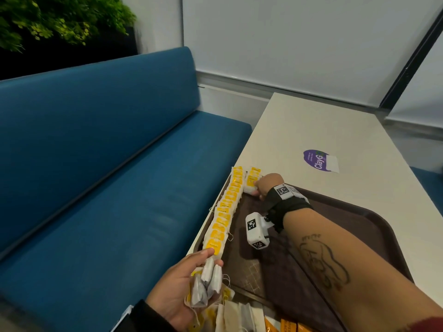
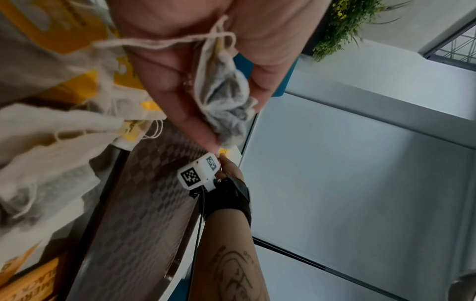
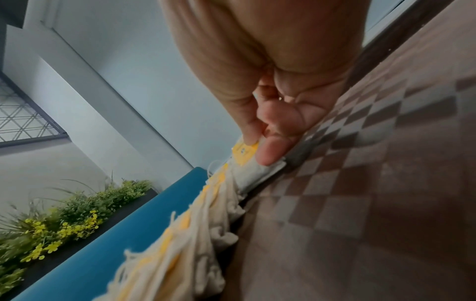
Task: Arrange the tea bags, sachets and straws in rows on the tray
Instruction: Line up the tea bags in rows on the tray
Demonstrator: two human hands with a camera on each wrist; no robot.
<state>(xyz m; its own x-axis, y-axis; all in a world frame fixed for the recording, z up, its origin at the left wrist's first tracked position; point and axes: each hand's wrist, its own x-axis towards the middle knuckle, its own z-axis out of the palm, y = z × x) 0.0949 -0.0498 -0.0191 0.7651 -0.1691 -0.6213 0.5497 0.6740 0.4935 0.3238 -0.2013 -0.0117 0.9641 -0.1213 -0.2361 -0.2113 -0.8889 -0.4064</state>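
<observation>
A brown tray [image 1: 354, 226] lies on the white table. One long row of yellow-tagged tea bags [image 1: 225, 212] runs along its left rim. A second short row [image 1: 251, 179] starts at the far corner. My right hand [image 1: 260, 186] is there, thumb and fingers pinching a tea bag [image 3: 247, 151] down at the tray's edge. My left hand [image 1: 191, 281] is at the tray's near left corner, palm up, holding a bunch of tea bags [image 2: 224, 95] with strings dangling.
A loose pile of tea bags [image 1: 235, 315] and orange sachets [image 1: 287, 325] lies at the tray's near edge. A purple sticker [image 1: 318, 160] is on the table beyond. A blue bench [image 1: 107, 176] runs along the left, below the table edge.
</observation>
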